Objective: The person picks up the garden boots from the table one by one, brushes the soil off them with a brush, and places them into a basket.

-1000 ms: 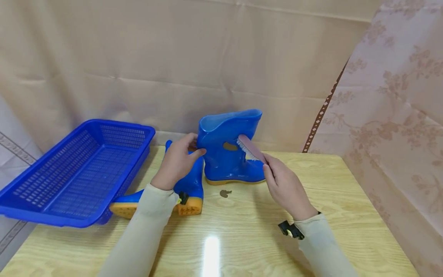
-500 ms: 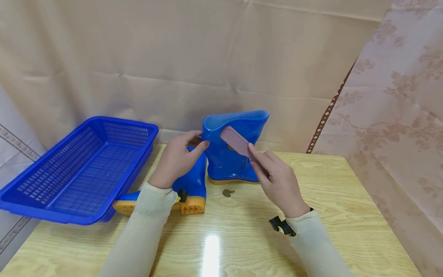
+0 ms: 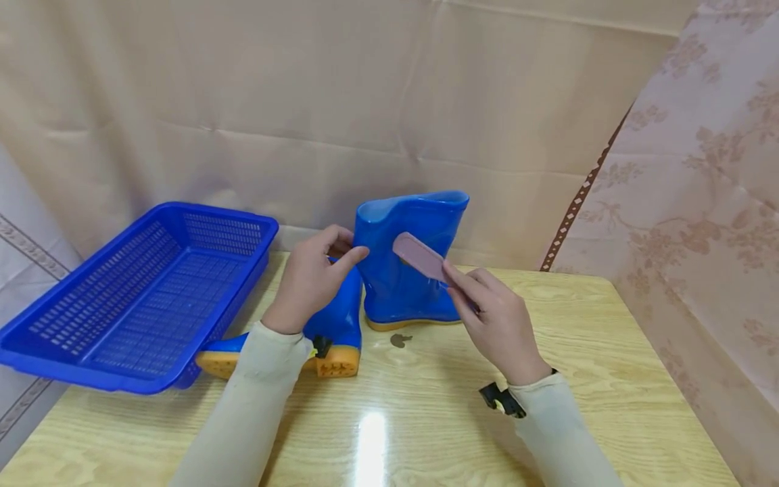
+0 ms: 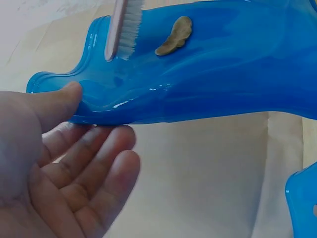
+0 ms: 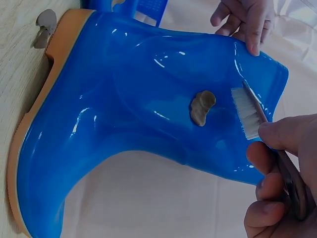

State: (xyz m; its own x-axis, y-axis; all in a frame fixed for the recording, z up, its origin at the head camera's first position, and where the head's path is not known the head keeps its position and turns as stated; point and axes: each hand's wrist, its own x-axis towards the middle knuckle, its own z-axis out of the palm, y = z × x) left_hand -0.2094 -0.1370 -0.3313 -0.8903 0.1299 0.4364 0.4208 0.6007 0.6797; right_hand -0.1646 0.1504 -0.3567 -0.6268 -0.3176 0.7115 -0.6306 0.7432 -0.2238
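Note:
A blue rain boot [image 3: 398, 284] with a tan sole stands upright on the table. My left hand [image 3: 310, 281] steadies its shaft near the top, the thumb on the near side and the fingers behind, as the left wrist view shows. My right hand [image 3: 502, 325] grips the handle of a pink scrub brush [image 3: 420, 257]. In the right wrist view the brush's white bristles [image 5: 246, 113] face the shaft, right beside a brown mud-like patch [image 5: 202, 107] on the boot. From the head view the brush head mostly hides that patch.
A second blue boot [image 3: 341, 318] lies on its side behind my left forearm, its orange-yellow sole facing me. The blue plastic basket [image 3: 243, 297] stands at the left. Another brown patch [image 3: 399, 340] is on the wooden table [image 3: 414, 419]. A beige cloth [image 3: 365, 101] hangs behind.
The brush has moved left and up from the shaft's right edge, its back turning toward the head camera, then dipped slightly. The left hand has stayed at the boot.

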